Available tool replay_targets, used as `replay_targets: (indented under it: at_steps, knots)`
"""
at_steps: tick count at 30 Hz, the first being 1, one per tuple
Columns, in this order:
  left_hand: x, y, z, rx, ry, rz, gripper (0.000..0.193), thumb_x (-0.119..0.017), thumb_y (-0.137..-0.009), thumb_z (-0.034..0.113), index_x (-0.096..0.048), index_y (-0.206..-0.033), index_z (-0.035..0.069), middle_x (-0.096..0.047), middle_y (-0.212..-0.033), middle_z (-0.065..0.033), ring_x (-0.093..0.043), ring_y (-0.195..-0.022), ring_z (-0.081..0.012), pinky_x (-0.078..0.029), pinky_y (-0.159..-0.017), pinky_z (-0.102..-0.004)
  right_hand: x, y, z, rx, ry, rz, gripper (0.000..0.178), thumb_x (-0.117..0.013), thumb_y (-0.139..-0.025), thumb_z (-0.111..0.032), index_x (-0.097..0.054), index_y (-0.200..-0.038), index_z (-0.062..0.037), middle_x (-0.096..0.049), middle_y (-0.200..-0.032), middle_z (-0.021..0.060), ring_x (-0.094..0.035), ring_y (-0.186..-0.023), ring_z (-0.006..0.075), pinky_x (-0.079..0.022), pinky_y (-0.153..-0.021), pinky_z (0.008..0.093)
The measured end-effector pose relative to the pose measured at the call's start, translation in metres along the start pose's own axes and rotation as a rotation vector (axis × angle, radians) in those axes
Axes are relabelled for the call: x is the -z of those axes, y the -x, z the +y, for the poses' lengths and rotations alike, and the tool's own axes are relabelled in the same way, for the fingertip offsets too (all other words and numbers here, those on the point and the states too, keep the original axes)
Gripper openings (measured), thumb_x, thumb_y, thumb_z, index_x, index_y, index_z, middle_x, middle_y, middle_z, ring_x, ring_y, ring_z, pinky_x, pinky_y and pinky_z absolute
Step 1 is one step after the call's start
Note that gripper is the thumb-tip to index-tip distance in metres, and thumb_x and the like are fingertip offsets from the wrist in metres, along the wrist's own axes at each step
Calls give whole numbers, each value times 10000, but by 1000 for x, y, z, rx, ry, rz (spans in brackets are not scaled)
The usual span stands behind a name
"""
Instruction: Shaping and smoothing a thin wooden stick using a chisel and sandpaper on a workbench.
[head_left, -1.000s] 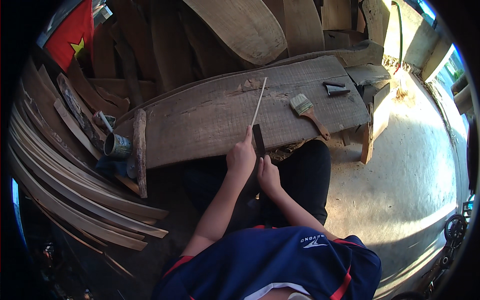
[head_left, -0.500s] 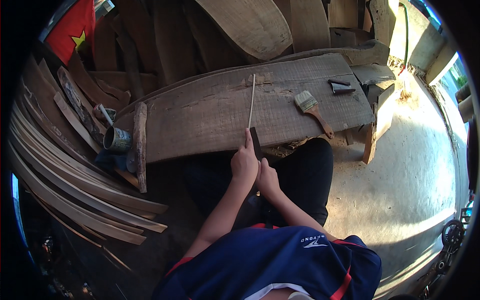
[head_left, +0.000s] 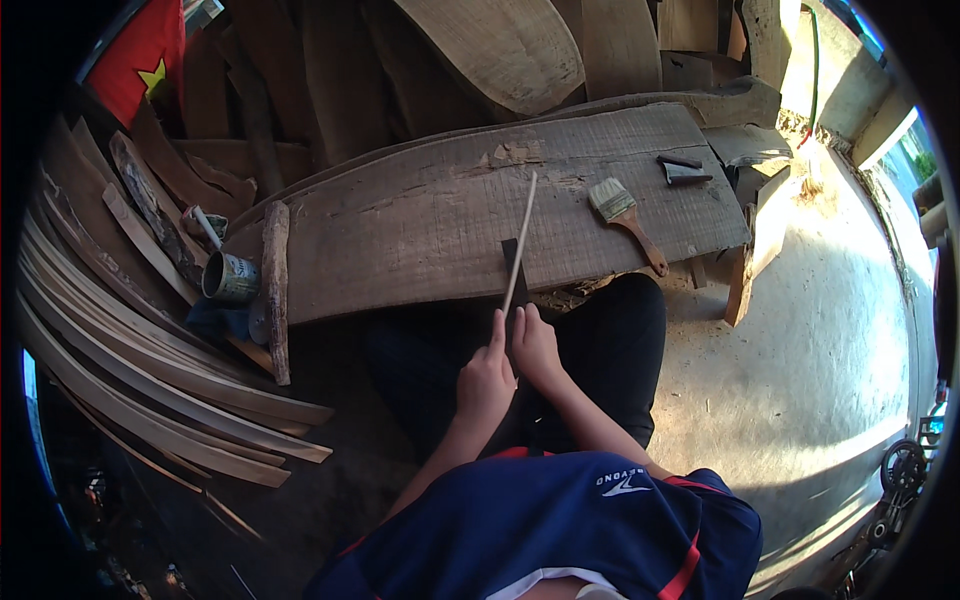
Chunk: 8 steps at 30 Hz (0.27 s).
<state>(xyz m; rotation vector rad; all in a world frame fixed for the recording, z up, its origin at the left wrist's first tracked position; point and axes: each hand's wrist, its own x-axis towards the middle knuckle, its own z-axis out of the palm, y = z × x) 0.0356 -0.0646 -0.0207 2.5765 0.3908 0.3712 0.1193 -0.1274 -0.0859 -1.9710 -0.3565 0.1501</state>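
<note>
My left hand (head_left: pixel 486 384) is closed round the lower end of a thin pale wooden stick (head_left: pixel 527 208), index finger stretched along it. The stick points up and slightly right, over a long wooden plank (head_left: pixel 400 232). Close beside it, my right hand (head_left: pixel 537 352) grips a dark flat blade-like tool (head_left: pixel 509 254); its handle is hidden in the fingers. The stick crosses in front of the blade; whether they touch I cannot tell. Right of them on the plank lies a paintbrush (head_left: pixel 626 222) with a wooden handle, and beyond it dark curved pieces (head_left: pixel 686 174).
Long curved wooden strips (head_left: pixel 180 385) are stacked at the left. A tin can (head_left: pixel 231 278) stands by an upright rough wood piece (head_left: pixel 276 290) at the plank's left end. Large boards (head_left: pixel 500 50) lean behind. Concrete floor (head_left: pixel 790 370) stretches at the right.
My left hand has drawn the stick back toward me, and its far end has swung right, now crossing the blade. My right hand and the blade have shifted slightly.
</note>
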Motion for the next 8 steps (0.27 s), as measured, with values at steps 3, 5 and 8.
replay_targets:
  at_steps: [3,5,8]
  knots:
    - [10,-14,1,51,-48,-23,606,-509,-783,16,-315,-1352,89,-554,-647,-164,-587,-591,-309,-482,-532,-404,1,1,1,34,37,23,243,-412,-916,-207,-402,-780,-5,-527,-600,254,-533,-596,451,-401,-492,514]
    - [1,-29,-4,50,-74,-22,608,-511,-788,22,-305,-1357,89,-549,-645,-161,-582,-586,-310,-483,-535,-400,1,3,1,33,43,13,242,-413,-916,-207,-402,-781,-7,-528,-600,254,-533,-592,451,-402,-489,513]
    - [-8,-58,-1,111,-164,-114,633,-517,-808,65,-251,-1380,120,-573,-686,-173,-603,-644,-334,-493,-569,-406,1,6,3,-4,42,-5,243,-426,-914,-220,-404,-788,-14,-537,-609,255,-536,-589,452,-414,-492,508]
